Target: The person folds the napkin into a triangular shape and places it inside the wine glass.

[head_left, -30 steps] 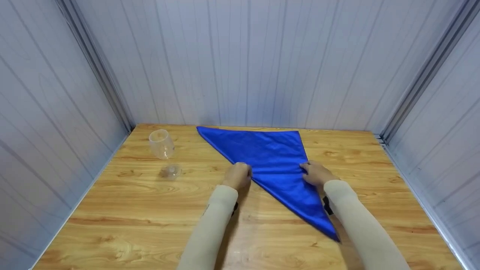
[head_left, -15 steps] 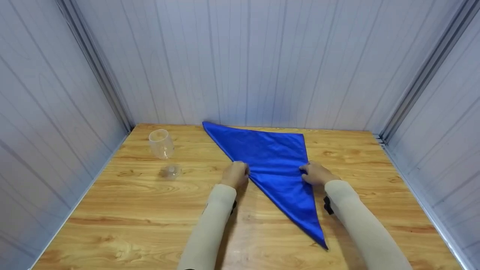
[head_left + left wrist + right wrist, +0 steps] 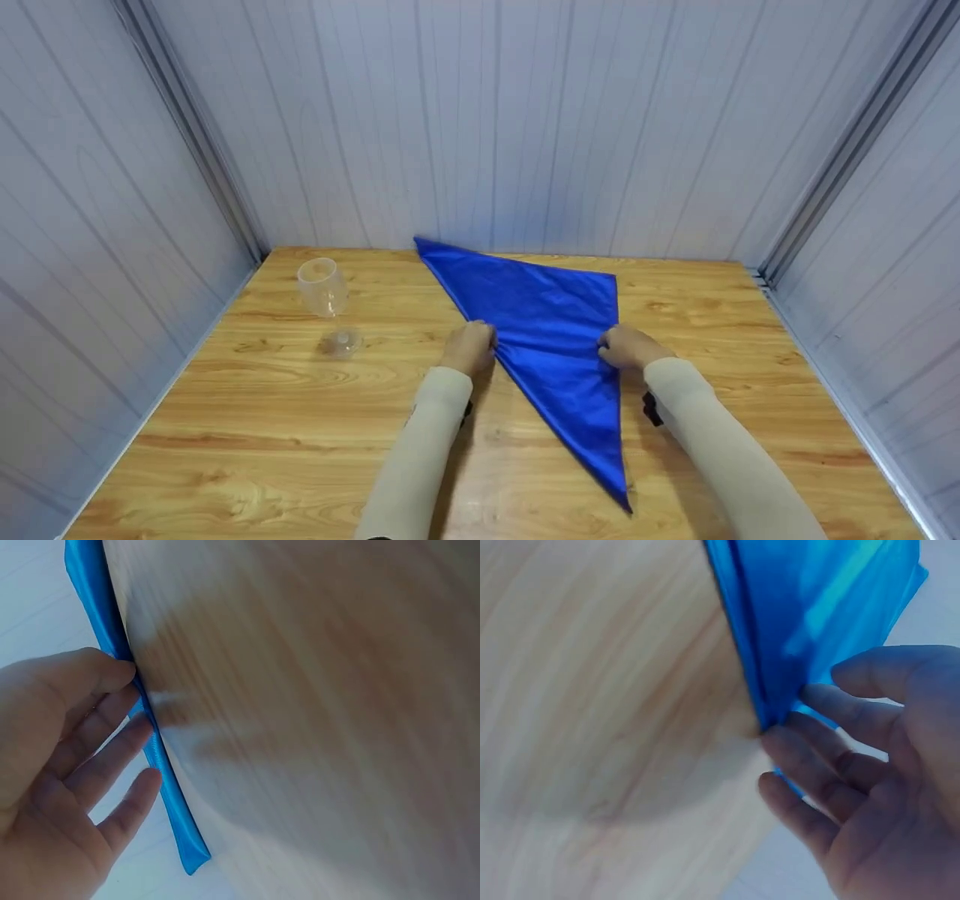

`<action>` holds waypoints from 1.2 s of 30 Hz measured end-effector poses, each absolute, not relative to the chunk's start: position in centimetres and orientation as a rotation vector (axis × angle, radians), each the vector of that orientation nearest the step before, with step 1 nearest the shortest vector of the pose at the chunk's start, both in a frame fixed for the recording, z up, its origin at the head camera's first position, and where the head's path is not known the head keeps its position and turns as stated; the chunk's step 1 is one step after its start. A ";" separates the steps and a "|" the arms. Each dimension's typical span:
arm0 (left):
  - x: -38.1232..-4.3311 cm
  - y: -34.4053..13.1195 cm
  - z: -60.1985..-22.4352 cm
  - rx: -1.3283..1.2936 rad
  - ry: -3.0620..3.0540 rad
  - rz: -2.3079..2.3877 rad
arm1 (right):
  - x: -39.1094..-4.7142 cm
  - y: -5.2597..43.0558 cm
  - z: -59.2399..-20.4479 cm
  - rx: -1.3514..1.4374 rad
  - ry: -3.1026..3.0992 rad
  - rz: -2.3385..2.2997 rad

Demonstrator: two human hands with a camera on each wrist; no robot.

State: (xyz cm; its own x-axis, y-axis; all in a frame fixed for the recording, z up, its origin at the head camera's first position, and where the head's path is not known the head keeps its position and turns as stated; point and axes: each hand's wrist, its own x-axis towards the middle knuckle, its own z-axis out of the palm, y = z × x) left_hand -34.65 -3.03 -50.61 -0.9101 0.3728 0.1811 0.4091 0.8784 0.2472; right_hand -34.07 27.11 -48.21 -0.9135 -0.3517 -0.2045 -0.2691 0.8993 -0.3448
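Observation:
A shiny blue cloth [image 3: 555, 330], folded into a triangle, lies across the back middle of the wooden table. One of its points reaches the back wall and another points toward the front. My left hand [image 3: 470, 348] pinches the long slanted edge about midway along; in the left wrist view, the thumb and fingertips of the left hand [image 3: 82, 735] meet at the cloth's rim [image 3: 94, 592]. Across from it, my right hand [image 3: 631, 348] grips the right edge. In the right wrist view, that hand's fingers [image 3: 802, 765] curl at the cloth border, with small creases running between both hands.
A clear stemmed glass [image 3: 322, 289] stands upright on the wooden table [image 3: 247, 420], left of the cloth. A pale panelled wall [image 3: 480, 127] rises behind the table, with similar walls at both sides.
The cloth has turned clockwise between my hands: its far-left point has shifted right and back, its front point left and nearer. Both hands stay almost in place; the right fingers have curled in more.

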 end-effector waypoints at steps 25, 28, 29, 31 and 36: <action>-33.4 -0.9 -49.8 -0.366 -3.134 0.071 | -33.2 25.6 -47.0 -0.406 2.837 -0.339; -33.7 -1.1 -49.9 -0.351 -3.169 0.020 | -33.2 25.6 -46.9 -0.428 2.799 -0.369; -33.8 -1.2 -49.9 -0.345 -3.178 -0.005 | -33.1 25.6 -46.8 -0.435 2.788 -0.374; -33.8 -1.3 -50.0 -0.335 -3.192 -0.048 | -33.0 25.5 -46.8 -0.420 2.776 -0.375; -33.3 -1.2 -50.2 -0.350 -3.208 -0.036 | -32.5 25.3 -46.8 -0.407 2.793 -0.345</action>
State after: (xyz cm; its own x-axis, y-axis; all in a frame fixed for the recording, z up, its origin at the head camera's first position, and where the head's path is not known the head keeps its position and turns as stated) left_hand -33.31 -1.25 -50.17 -0.9728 0.2163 -0.0826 0.2144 0.9763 0.0314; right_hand -32.50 25.28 -46.83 -0.9158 -0.3108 -0.2542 -0.2396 0.9311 -0.2751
